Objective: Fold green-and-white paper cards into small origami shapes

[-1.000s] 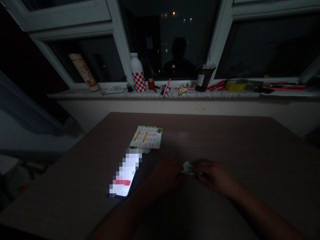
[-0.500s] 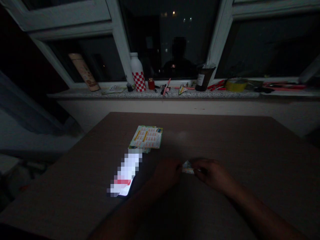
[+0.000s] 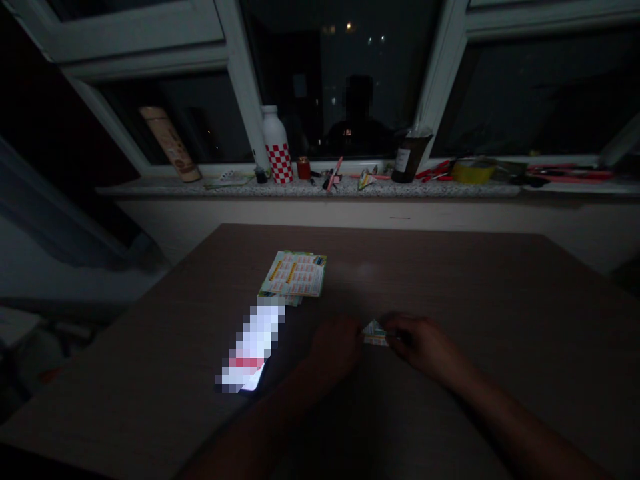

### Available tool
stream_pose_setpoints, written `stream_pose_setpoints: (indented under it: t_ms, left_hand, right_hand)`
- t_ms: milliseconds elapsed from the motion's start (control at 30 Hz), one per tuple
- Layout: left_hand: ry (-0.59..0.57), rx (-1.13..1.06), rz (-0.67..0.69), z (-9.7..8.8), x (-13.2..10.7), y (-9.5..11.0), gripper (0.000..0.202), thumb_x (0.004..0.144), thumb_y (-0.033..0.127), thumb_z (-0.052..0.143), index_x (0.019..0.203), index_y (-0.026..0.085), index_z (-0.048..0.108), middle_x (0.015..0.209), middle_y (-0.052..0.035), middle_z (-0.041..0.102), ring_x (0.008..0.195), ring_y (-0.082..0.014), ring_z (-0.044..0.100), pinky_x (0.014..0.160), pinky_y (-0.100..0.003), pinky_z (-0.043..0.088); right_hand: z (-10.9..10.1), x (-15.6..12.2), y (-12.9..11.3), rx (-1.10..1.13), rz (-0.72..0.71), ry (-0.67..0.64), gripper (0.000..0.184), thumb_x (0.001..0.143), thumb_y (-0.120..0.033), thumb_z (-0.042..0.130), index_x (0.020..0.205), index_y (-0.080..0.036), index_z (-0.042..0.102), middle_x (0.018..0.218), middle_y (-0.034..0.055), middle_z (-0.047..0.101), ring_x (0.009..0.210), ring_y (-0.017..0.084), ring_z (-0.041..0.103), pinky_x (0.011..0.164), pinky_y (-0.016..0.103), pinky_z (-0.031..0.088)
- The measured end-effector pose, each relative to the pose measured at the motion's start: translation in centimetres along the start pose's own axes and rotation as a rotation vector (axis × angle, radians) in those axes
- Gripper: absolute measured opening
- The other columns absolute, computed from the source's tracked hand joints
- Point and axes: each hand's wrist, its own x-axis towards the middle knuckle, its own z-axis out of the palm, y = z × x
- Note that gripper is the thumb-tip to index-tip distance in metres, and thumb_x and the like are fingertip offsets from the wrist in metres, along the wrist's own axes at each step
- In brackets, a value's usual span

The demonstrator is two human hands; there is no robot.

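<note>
In dim light, a small folded piece of printed paper [image 3: 375,332] rests on the brown table [image 3: 450,280], pinched between both hands. My left hand [image 3: 335,347] grips its left side with curled fingers. My right hand [image 3: 413,340] holds its right side, fingers closed on it. A stack of printed paper sheets [image 3: 295,275] lies further back to the left. A lit phone [image 3: 253,347] lies face up on the table, left of my left hand.
The stone windowsill [image 3: 320,189] behind the table carries a red-and-white checked bottle [image 3: 277,145], a leaning tan tube [image 3: 171,145], a dark jar [image 3: 407,155], a yellow tape roll [image 3: 471,171], pens and red tools. Dark windows reflect a person's silhouette.
Both hands have shifted slightly back on the table with the folded paper, and the paper shows a little less between the fingers. Nothing else has moved.
</note>
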Motion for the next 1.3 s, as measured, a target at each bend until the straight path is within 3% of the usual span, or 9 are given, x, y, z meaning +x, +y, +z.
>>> stream_pose_setpoints:
  t_ms: [233,367,767,1000,1300]
  left_hand:
    - [0.002,0.010,0.040,0.32,0.14,-0.25,0.024,0.089,0.024,0.040,0.093,0.016,0.062,0.092,-0.0086,0.065,0.084,-0.0222,0.062,0.073,-0.032,0.046]
    - [0.020,0.002,0.039,0.50,0.14,-0.29,0.024,0.089,0.022,0.040,0.097,0.016,0.062,0.095,-0.0086,0.065,0.087,-0.0217,0.061,0.076,-0.032,0.046]
    - [0.044,0.025,0.062,0.90,0.11,-0.57,0.020,0.088,0.023,0.041,0.091,0.017,0.060,0.090,-0.0066,0.065,0.080,-0.0217,0.061,0.069,-0.032,0.046]
    - [0.025,0.016,0.036,0.29,-0.07,-0.04,0.023,0.090,0.021,0.038,0.094,0.016,0.060,0.093,-0.0083,0.064,0.084,-0.0216,0.061,0.072,-0.031,0.045]
    - [0.013,0.030,0.018,0.35,0.02,-0.01,0.023,0.089,0.022,0.039,0.094,0.016,0.061,0.093,-0.0082,0.064,0.084,-0.0212,0.061,0.073,-0.031,0.045]
  right_hand:
    - [0.50,0.03,0.56,0.084,-0.086,0.006,0.040,0.077,-0.007,0.050,0.111,-0.024,0.061,0.111,0.0057,0.066,0.100,0.022,0.061,0.089,0.038,0.047]
    - [0.64,0.18,0.58,0.116,-0.138,-0.008,0.053,0.075,-0.002,0.048,0.123,-0.024,0.053,0.112,0.0070,0.063,0.103,0.023,0.057,0.090,0.039,0.045]
    - [0.78,0.60,0.72,0.194,-0.129,-0.021,0.038,0.071,0.000,0.048,0.102,-0.021,0.057,0.101,0.0063,0.062,0.095,0.021,0.057,0.085,0.036,0.045]
    - [0.59,0.57,0.28,0.127,-0.170,0.003,0.049,0.068,0.002,0.048,0.110,-0.023,0.055,0.109,0.0065,0.061,0.104,0.023,0.053,0.091,0.040,0.040]
    - [0.78,1.00,0.35,0.124,-0.185,-0.003,0.033,0.064,0.002,0.046,0.087,-0.022,0.049,0.098,0.0048,0.061,0.092,0.022,0.053,0.082,0.037,0.041]
